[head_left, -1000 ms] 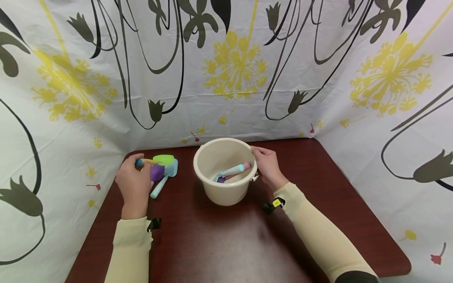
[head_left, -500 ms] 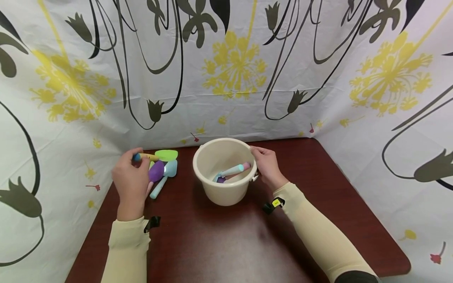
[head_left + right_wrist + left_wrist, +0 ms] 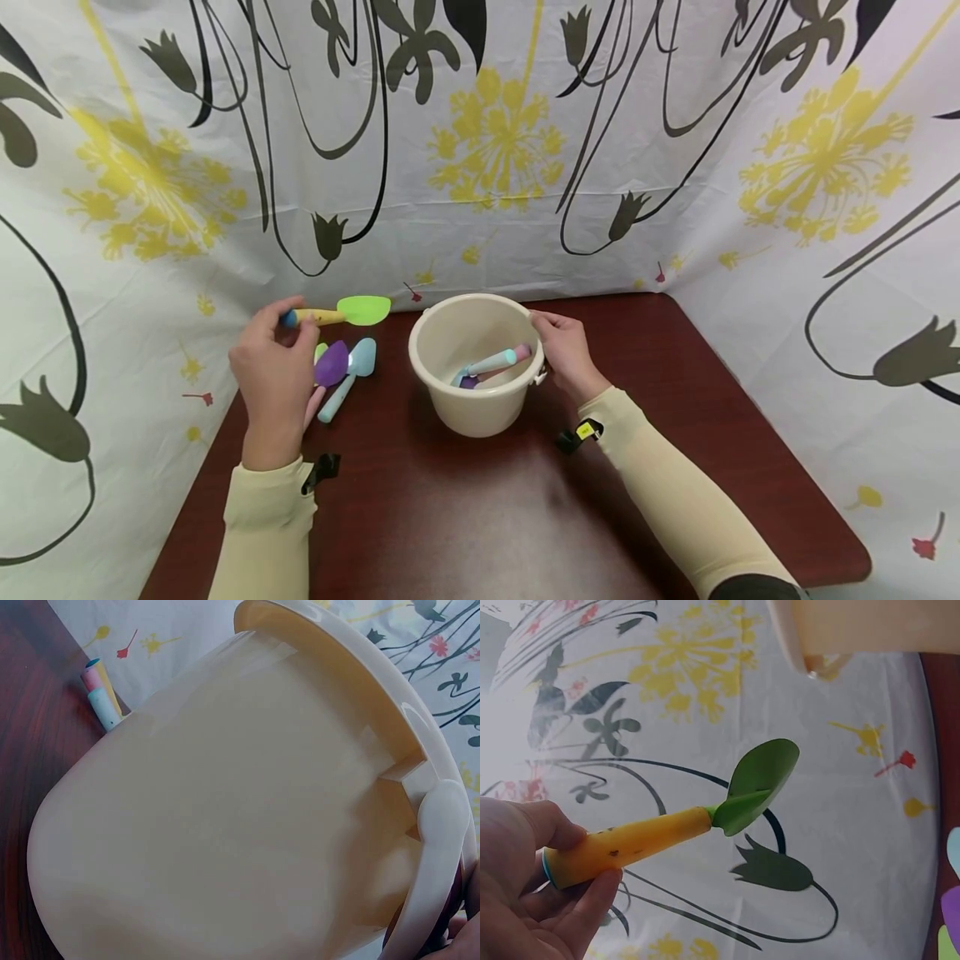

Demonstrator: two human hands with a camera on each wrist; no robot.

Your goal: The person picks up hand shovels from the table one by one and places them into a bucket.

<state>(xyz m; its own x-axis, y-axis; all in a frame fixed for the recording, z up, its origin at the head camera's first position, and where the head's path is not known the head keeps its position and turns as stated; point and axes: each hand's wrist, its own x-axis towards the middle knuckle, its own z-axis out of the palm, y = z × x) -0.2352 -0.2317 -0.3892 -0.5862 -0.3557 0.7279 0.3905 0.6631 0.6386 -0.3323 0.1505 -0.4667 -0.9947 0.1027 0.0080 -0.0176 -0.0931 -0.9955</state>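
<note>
A toy shovel (image 3: 641, 840) with a yellow handle, a blue end and a green blade is pinched by its handle between the thumb and fingers of my left hand (image 3: 273, 379). It is held above the table's far left corner, blade pointing right. My right hand (image 3: 567, 350) grips the right rim of a cream bucket (image 3: 480, 417), which stands upright at the middle back. Inside the bucket lie several toy tools, among them one with a light blue handle (image 3: 491, 362). Below the left hand, a purple blade (image 3: 332, 365) and a light blue toy shovel (image 3: 362, 358) lie on the table.
The dark red table (image 3: 465, 517) has rounded corners. Patterned white cloth (image 3: 480, 225) hangs close behind it and at both sides. A pink handle (image 3: 313, 406) and a bit of green show beside the left hand, partly hidden. The bucket's carrying handle (image 3: 435, 862) hangs outside its rim.
The left hand has raised the green-bladed toy shovel off the pile and shifted slightly left and away, uncovering the purple and light blue pieces. The right hand and bucket stay put.
</note>
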